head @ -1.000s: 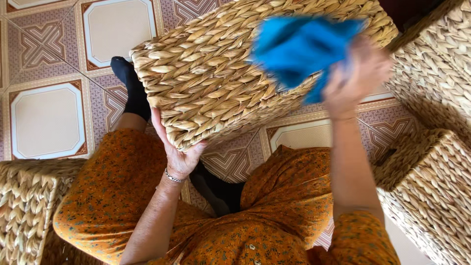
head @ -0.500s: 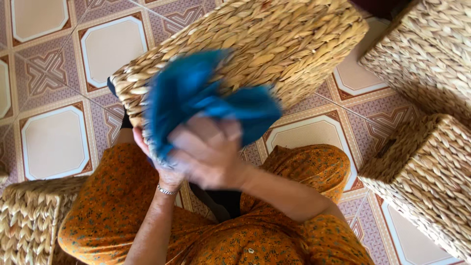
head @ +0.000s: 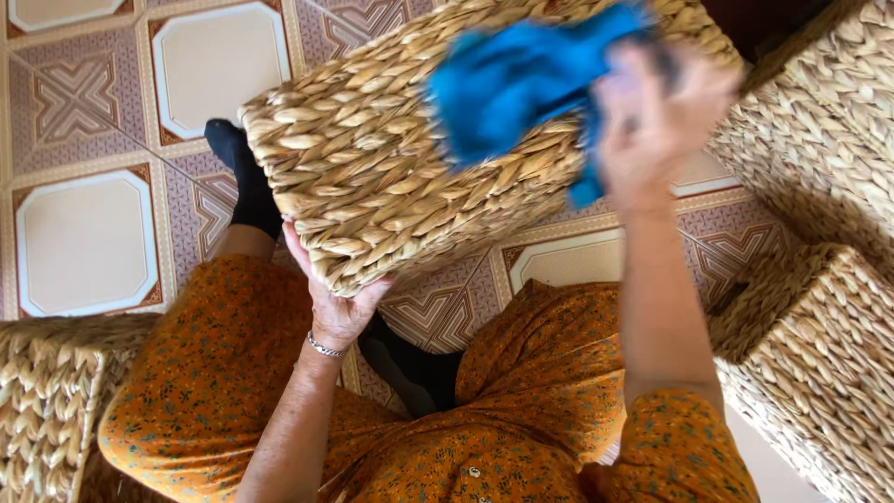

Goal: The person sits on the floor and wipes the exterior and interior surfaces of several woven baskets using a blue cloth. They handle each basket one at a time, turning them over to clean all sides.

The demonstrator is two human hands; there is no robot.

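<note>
Our right hand (head: 656,116) (blurry) has swept the clenched blue cloth (head: 521,79) back right across the basket (head: 391,177), left hand (head: 335,303) still gripping underneath.

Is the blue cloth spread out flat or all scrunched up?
Scrunched up. The blue cloth is bunched in the right hand, pressed against the woven basket.
</note>
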